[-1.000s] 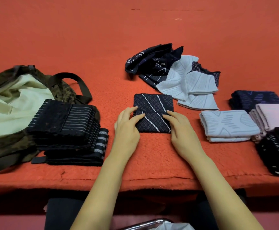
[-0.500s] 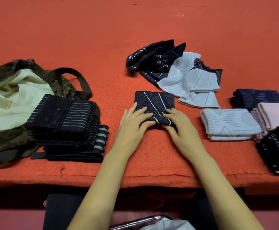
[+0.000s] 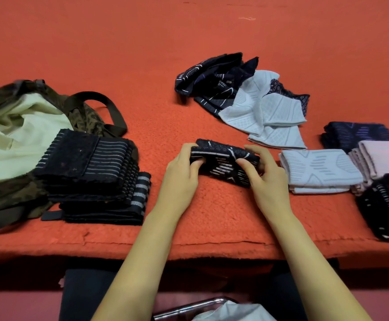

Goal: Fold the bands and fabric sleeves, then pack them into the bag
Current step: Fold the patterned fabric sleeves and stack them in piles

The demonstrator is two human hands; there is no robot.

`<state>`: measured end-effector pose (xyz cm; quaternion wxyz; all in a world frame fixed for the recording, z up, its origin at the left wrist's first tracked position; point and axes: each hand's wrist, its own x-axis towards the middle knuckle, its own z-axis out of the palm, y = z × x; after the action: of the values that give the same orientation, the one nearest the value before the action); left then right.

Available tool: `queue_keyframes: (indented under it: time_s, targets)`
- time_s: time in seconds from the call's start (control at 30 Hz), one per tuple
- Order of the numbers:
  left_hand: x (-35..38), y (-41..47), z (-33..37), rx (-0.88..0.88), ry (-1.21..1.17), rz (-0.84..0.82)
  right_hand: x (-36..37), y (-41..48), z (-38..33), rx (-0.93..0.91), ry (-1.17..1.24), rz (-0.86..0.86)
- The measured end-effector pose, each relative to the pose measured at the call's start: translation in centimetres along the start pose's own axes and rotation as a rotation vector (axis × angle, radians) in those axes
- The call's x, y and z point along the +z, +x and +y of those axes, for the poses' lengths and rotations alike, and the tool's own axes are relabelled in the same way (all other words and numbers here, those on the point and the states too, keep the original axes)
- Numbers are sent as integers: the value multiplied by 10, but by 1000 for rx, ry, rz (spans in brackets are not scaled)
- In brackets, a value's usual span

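bag cut off left, dark stack cut off right

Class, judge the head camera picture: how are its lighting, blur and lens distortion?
Head view: soft, even light, with faint shadows under the loose pile of sleeves; no glare on the red cloth; the bag at the left edge looks smeared, while the dark sleeve gripped by the left hand and right hand is sharper; the cloth's front edge looks slightly bowed.

An orange-red fuzzy cloth covers the whole table, its near edge frayed and uneven. A pale thread lies on it, far and right of centre. Below the near edge are dark trousers, a shiny metal bar and a white cloth.
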<state>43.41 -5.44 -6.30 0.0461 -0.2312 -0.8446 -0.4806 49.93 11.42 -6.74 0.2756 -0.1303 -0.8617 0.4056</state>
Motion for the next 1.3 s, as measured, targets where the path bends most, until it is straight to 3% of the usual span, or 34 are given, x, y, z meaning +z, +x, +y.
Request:
queue_keyframes:
  time_s: [0.17, 0.4, 0.5, 0.6, 0.77, 1.03, 1.3]
  targets:
    - [2, 0, 4, -36, 141, 72, 1, 0, 3, 15, -8, -11]
    - [11, 12, 3, -197, 298, 86, 1, -2, 0, -14, -42, -223]
    - [11, 10, 4, -189, 154, 138, 3, 0, 5, -75, -74, -219]
    - [9, 1, 1, -72, 47, 48, 6, 1, 5, -77, -197, -204]
    - [15, -2, -2, -68, 315, -27, 8, 0, 2, -86, -378, -189]
    - [16, 0, -5, -105, 346, -31, 6, 0, 3, -40, -286, -164]
    - [19, -3, -7, -80, 578, 74, 15, -1, 1, -30, -472, -121]
